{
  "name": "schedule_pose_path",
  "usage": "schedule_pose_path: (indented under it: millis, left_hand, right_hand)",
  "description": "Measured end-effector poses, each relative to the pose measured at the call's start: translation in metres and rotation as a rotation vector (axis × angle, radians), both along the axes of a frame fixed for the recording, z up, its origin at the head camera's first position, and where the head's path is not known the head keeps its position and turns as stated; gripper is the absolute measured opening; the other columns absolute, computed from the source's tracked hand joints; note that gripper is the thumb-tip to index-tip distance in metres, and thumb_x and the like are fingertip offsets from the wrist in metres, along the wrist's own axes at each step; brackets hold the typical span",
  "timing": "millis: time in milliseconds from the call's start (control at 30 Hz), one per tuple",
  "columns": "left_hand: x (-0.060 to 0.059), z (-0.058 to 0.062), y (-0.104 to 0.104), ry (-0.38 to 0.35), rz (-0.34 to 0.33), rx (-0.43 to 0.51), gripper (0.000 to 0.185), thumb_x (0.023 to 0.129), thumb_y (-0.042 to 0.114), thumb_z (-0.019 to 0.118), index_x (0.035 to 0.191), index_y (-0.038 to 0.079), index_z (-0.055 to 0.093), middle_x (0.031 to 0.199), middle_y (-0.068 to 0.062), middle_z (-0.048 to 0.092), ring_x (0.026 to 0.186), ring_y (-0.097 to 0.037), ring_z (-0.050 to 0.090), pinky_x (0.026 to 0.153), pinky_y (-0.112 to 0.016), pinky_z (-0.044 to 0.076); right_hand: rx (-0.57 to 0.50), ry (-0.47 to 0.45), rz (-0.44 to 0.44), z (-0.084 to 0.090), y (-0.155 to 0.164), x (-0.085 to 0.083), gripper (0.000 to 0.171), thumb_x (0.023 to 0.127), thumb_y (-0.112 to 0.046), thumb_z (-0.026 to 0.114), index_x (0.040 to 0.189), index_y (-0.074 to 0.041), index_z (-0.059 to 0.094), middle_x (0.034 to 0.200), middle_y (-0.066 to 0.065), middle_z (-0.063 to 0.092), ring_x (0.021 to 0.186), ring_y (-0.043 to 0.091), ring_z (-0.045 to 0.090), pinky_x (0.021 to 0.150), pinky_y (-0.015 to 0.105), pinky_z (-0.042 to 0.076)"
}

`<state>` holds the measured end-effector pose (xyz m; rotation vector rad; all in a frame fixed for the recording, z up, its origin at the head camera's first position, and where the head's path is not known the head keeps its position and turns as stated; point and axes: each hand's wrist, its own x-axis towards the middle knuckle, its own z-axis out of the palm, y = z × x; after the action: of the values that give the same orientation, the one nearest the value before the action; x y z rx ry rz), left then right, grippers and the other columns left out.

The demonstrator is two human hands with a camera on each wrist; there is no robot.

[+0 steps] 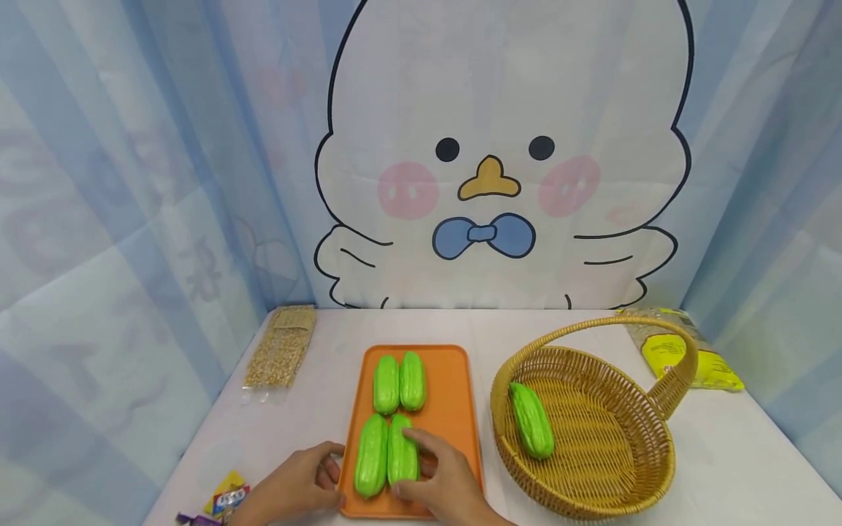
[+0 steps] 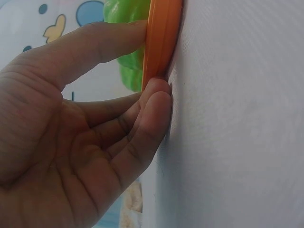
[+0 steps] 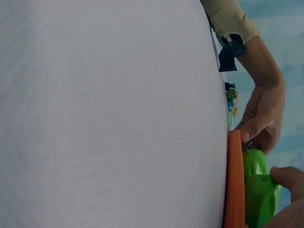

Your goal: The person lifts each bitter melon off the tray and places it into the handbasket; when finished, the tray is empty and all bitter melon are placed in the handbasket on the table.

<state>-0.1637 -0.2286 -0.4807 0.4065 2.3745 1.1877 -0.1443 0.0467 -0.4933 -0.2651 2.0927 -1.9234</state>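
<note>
One gourd (image 1: 531,430) in basket (image 1: 658,467)

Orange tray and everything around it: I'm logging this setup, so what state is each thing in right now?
Orange tray: flat on the table, four green gourds on it.
Near-right gourd: lying on the tray, gripped by the right hand.
Left hand: fingers hold the tray's near-left edge.
Wicker basket: upright, one gourd lying inside.
Grain packet: lying flat.
Yellow packet: lying flat behind the basket.
</note>
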Motion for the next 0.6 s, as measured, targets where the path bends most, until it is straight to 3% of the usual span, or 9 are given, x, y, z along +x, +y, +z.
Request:
schedule_pose_path:
  millis: [200, 600]
  left_hand:
    - [0.0005, 0.0009, 0.0003, -0.002, -0.005, 0.003, 0.066, 0.077, 0.010, 0.081, 0.131, -0.014, 0.049, 0.087, -0.003, 0.058, 0.075, -0.020, 0.058, 0.064, -0.028, 0.048]
    - [-0.0003, 0.0001, 0.0008, -0.013, 0.003, 0.004, 0.067, 0.077, 0.010, 0.081, 0.131, -0.014, 0.049, 0.087, -0.003, 0.058, 0.076, -0.020, 0.057, 0.064, -0.028, 0.048]
  right_hand:
    - [-0.009, 0.004, -0.018, -0.0016, 0.0015, -0.0003, 0.074, 0.073, -0.014, 0.088, 0.139, -0.014, 0.056, 0.142, 0.021, 0.046, 0.109, 0.031, 0.061, 0.078, 0.033, 0.055]
    - [-0.027, 0.032, -0.034, 0.0054, 0.0081, 0.0019, 0.074, 0.074, -0.021, 0.088, 0.140, -0.013, 0.055, 0.140, 0.021, 0.048, 0.116, 0.038, 0.057, 0.085, 0.034, 0.053]
